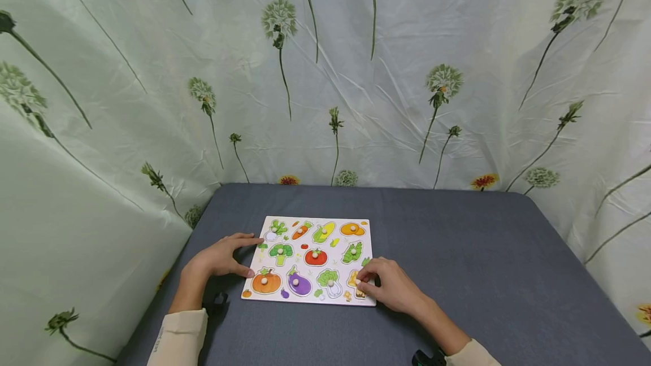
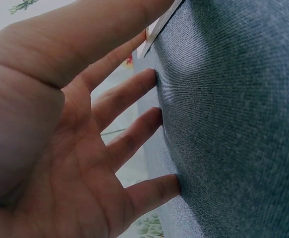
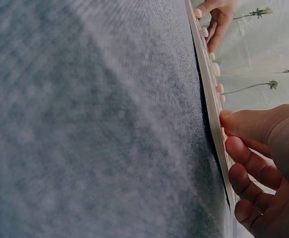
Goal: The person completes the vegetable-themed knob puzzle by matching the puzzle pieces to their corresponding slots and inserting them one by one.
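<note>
A white wooden peg puzzle board (image 1: 305, 299) with several knobbed vegetable pieces lies flat before me. My left hand (image 1: 216, 257) is at its left side, fingers spread, with thumb and index finger touching the edge. In the left wrist view, the other fingertips (image 2: 153, 77) rest on the cloth. At the lower right corner, my right hand (image 1: 389, 286) pinches the mushroom piece (image 1: 351, 279) by its knob, which the fingers mostly hide. The right thumb (image 3: 248, 124) is low over the board's edge. Nearby are the bok choy piece (image 1: 330, 283) and the pea piece (image 1: 352, 252).
The board is on a table with dark blue-grey cloth (image 1: 458, 253). A white curtain (image 1: 356, 72) printed with dandelions hangs behind the table and along its left side. Other pieces in the board include the pumpkin (image 1: 272, 286), eggplant (image 1: 301, 288) and tomato (image 1: 316, 260).
</note>
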### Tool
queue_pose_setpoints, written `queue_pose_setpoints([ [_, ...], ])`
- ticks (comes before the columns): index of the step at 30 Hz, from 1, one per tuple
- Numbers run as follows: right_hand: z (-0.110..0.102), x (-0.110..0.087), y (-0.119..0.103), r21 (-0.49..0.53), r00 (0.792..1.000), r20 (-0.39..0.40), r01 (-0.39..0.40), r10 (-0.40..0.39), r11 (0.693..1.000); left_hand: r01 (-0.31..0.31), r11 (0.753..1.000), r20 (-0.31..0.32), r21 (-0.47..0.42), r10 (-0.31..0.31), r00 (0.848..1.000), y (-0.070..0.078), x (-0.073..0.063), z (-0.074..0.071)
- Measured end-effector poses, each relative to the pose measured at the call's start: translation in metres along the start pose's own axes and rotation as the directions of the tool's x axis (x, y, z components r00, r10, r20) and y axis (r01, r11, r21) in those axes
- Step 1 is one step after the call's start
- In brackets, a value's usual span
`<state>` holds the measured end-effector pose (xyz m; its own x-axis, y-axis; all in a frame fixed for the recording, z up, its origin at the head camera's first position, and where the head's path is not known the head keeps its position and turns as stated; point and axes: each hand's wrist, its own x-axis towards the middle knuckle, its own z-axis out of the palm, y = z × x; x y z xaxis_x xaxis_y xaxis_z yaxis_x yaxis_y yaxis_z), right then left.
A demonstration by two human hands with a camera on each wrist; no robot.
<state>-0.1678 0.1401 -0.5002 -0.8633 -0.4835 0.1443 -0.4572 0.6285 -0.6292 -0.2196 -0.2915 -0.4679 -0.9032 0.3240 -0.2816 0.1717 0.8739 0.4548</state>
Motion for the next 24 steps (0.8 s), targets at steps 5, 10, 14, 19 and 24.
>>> queue_pose_setpoints([
  [5,0.001,0.000,0.000,-0.001,1.000,-0.003,-0.011,0.011,1.000,-0.003,1.000,0.000,0.002,0.003,1.000,-0.001,0.000,0.000],
  [10,0.001,-0.002,0.000,0.013,1.000,0.001,-0.019,0.019,1.000,-0.004,1.000,0.002,0.002,0.004,1.000,0.000,-0.001,0.001],
  [14,0.001,-0.002,0.001,0.056,1.000,0.011,-0.015,0.014,0.998,-0.002,1.000,0.008,0.007,0.002,1.000,-0.002,0.000,0.001],
  [19,-0.004,-0.007,0.007,0.103,0.999,0.033,-0.029,0.026,0.994,-0.010,1.000,0.021,-0.001,0.010,1.000,-0.003,-0.003,0.002],
  [24,-0.024,-0.018,0.021,0.037,0.999,-0.025,-0.045,0.046,0.998,-0.025,1.000,-0.034,0.001,0.025,0.999,-0.001,-0.008,0.006],
])
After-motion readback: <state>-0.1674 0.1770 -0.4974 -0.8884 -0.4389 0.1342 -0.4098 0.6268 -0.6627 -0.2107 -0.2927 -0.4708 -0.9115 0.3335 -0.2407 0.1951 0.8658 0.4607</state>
